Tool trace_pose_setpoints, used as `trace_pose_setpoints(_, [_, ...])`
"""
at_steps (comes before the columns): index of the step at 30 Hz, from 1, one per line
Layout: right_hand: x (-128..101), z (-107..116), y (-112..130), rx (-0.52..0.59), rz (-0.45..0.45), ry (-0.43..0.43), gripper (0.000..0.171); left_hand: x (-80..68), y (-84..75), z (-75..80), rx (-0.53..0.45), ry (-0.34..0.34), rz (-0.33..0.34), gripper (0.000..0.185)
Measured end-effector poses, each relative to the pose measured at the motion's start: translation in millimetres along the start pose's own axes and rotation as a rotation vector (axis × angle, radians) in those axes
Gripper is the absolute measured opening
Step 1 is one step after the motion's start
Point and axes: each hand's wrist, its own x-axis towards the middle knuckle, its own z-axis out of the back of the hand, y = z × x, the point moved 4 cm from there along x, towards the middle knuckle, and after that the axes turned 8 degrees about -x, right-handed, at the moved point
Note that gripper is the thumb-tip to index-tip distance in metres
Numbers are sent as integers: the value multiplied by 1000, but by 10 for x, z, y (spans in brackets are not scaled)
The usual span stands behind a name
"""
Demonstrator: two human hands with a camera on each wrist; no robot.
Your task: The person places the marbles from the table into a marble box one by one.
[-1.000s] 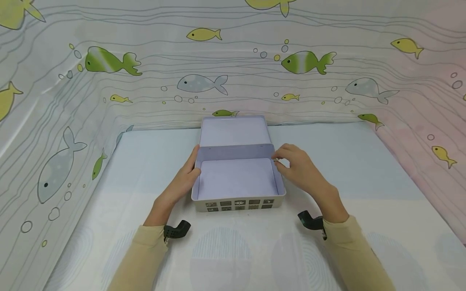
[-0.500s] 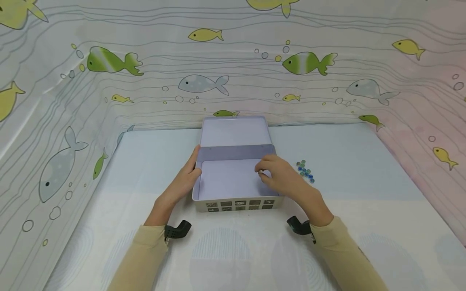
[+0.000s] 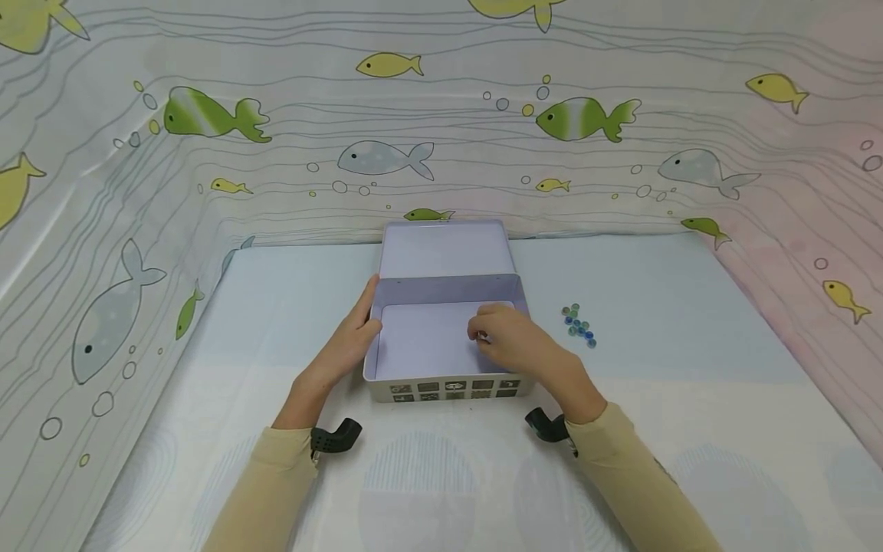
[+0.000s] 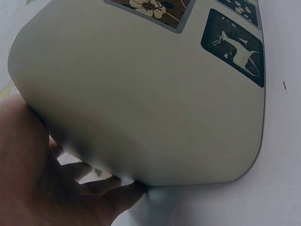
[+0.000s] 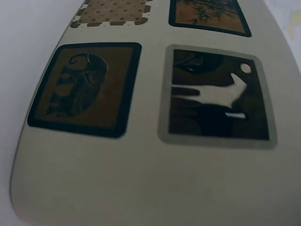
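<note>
A pale metal box (image 3: pixel 428 337) stands with its hinged lid (image 3: pixel 444 249) raised at the back. My left hand (image 3: pixel 350 341) grips the box's left side, thumb at the rim and fingers along the outer wall. In the left wrist view, that hand (image 4: pixel 28 174) curls against the wall's edge. Over the right half of the box, inside the rim, my right hand (image 3: pixel 513 339) pinches a small shiny marble (image 3: pixel 484 336), mostly hidden by the fingers. Several blue and green glass marbles (image 3: pixel 579 326) lie together right of the box. Only the box's printed front (image 5: pixel 202 174) shows in the right wrist view.
A light cloth with pale blue patterns covers the table (image 3: pixel 414 475). Behind it and at the sides rises a fish-printed curtain (image 3: pixel 455 115), close to the raised lid. Both wrists carry black camera mounts (image 3: pixel 336 435).
My right hand has moved left from the box's right rim to over its interior, uncovering the marbles on the table. The left hand and box stay in place.
</note>
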Motion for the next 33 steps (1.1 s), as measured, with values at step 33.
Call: trace_pose_setpoints(33, [35,120,-32,100,-4,-40,23,2,-2,0,-4,-7,14,75])
